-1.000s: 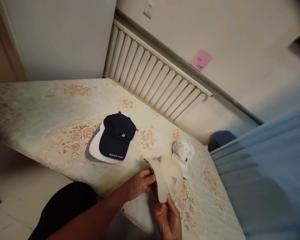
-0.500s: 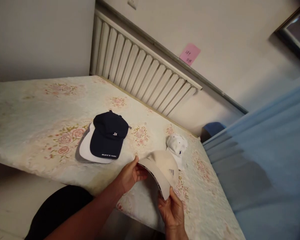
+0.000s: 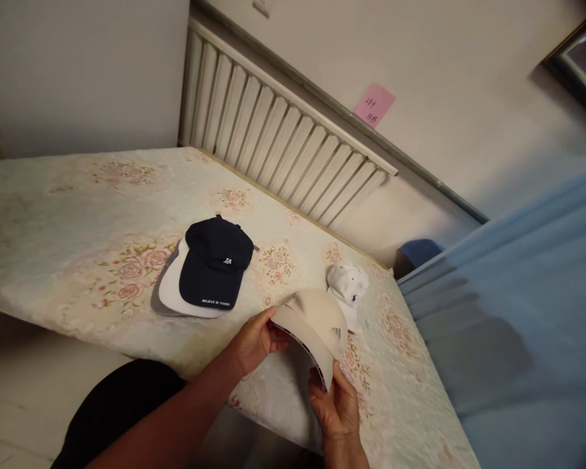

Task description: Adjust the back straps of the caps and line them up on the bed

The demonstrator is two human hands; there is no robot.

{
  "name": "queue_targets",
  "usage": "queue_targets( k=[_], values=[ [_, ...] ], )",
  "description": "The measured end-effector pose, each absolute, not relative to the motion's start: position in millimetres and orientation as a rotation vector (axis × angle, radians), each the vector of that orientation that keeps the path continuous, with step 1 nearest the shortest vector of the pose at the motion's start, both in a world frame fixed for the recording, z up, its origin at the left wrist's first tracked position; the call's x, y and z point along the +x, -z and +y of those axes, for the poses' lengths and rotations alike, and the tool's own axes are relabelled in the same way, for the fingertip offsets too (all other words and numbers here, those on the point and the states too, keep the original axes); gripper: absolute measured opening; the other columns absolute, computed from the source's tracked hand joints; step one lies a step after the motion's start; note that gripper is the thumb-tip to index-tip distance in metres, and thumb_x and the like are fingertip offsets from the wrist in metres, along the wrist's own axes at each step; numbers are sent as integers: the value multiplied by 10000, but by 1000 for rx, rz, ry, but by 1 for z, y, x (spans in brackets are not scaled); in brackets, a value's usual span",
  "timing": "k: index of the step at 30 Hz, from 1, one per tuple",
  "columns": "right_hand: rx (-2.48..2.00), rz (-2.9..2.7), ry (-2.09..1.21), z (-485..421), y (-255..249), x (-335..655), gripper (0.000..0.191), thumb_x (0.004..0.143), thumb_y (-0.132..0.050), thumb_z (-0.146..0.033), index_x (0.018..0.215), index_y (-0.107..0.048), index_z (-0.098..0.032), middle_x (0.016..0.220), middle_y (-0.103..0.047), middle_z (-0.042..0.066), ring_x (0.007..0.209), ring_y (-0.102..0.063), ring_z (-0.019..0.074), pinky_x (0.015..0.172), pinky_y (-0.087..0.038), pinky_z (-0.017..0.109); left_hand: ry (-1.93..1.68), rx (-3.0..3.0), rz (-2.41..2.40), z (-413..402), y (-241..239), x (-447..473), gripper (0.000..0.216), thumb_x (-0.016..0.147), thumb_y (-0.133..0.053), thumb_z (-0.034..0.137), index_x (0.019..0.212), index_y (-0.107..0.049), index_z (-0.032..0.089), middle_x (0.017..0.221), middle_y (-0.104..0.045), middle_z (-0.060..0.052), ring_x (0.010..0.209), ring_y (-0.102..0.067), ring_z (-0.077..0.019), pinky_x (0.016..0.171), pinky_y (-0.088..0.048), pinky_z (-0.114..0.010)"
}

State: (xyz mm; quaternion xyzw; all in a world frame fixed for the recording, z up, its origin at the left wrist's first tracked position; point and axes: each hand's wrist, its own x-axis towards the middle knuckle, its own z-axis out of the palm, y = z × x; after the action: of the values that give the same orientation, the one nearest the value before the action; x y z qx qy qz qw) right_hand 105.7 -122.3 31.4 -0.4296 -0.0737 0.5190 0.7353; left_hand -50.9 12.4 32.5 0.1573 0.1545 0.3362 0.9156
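Note:
Between my two hands is a cream baseball cap (image 3: 317, 319), its curved brim turned toward me and dark lettering along the brim's edge. My left hand (image 3: 256, 340) pinches the brim's left corner, thumb on top and fingers beneath. At the opposite corner, my right hand (image 3: 336, 404) grips the brim in the same way. Just behind the cream cap lies a white cap (image 3: 346, 283) with a small dark logo, partly covered by it. To the left, a navy cap (image 3: 217, 260) rests on top of another white cap (image 3: 170, 290), whose brim sticks out below.
The caps lie on a floral cloth (image 3: 127, 215) covering the table. A white radiator (image 3: 273, 130) runs along the wall behind, with a pink note (image 3: 374, 104) above it. At the right hangs a blue curtain (image 3: 517, 306). A black rounded object (image 3: 127, 404) is at the lower left.
The cream cap's brim has tilted slightly, and my right hand's thumb sits a little higher on it. The whole view has shifted a little. The other caps stay put.

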Motion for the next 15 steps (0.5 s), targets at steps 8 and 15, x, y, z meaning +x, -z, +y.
queue_targets(
  k=[8,15],
  values=[
    [-963,-174,-1126,-120,-30,104,334,646,-766,-253,958,-651,-220,797,-715,32,759,-659,203,587,-556,340,-699,343,327,11,-34,-51,335,807,-601,372,1064,-589,157,929,-654,-63,719,-597,-158,659,-472,-298],
    [-963,-194,-1086,-121,-30,101,321,662,-750,-245,966,-651,-224,821,-712,31,802,-656,207,621,-559,354,-696,354,313,11,-32,-51,377,809,-595,377,1123,-579,168,1000,-647,-76,801,-597,-185,685,-474,-314]
  ],
)
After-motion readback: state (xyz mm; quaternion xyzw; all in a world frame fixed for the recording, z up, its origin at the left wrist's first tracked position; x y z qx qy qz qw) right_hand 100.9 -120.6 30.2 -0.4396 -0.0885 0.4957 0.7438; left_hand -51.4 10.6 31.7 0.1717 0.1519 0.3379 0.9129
